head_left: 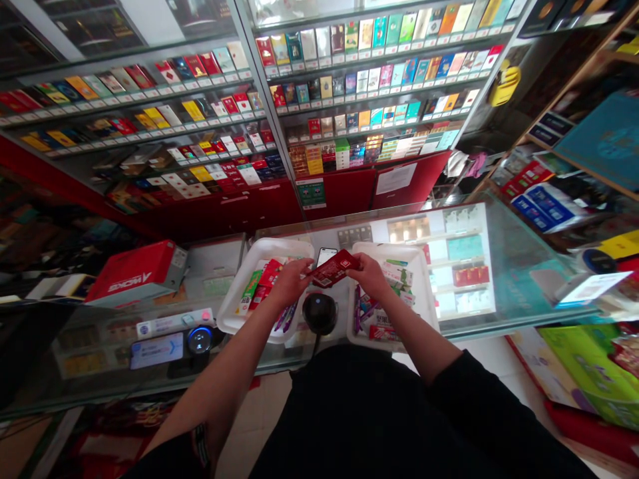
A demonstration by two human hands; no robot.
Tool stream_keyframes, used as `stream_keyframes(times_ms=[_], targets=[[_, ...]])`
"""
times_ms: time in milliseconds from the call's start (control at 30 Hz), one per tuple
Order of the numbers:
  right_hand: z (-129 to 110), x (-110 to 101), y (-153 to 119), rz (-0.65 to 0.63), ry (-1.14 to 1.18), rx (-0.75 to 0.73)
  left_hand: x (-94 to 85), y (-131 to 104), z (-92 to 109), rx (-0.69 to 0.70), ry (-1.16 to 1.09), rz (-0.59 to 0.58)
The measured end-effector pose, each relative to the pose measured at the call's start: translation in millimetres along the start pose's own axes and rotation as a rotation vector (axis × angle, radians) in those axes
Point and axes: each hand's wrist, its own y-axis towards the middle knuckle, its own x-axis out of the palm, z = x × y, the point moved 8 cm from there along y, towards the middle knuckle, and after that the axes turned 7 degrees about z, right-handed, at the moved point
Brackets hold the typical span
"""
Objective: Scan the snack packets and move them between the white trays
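A dark red flat packet (331, 269) with a white square mark is held between both hands above the gap between two white trays. My left hand (291, 282) pinches its left end, over the right side of the left tray (227, 307). On its right end, my right hand (367, 274) is closed, over the upper left of the right tray (428, 303). Colourful packets lie in both trays. A round black device (319, 313) stands between the trays below the packet, and a phone (326, 256) lies just behind it.
The glass counter (514, 293) runs across the view. A red box (134, 273) sits on its left part, near a round device with a blue light ring (200, 339) and a display screen (156, 351). Shelves of small boxes (364, 80) rise behind.
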Motion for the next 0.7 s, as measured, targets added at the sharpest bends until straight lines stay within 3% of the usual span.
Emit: stream_keyframes(times_ms=[167,400,567,700], targets=[[-3,-5,-6,-0.04,-0.319,-0.111,7.2,1,-4,0.069,0.074,-0.015],[-1,-4,-9,-0.016,-0.426,-0.122,8.1,0,-4,0.092,0.08,-0.009],[-14,0,-1,0.019,-0.389,-0.161,-15.2,-5,-2,0.094,0.047,0.069],[-31,17,10,-0.028,-0.371,-0.228,-40.6,-14,-8,0.036,0.046,0.136]])
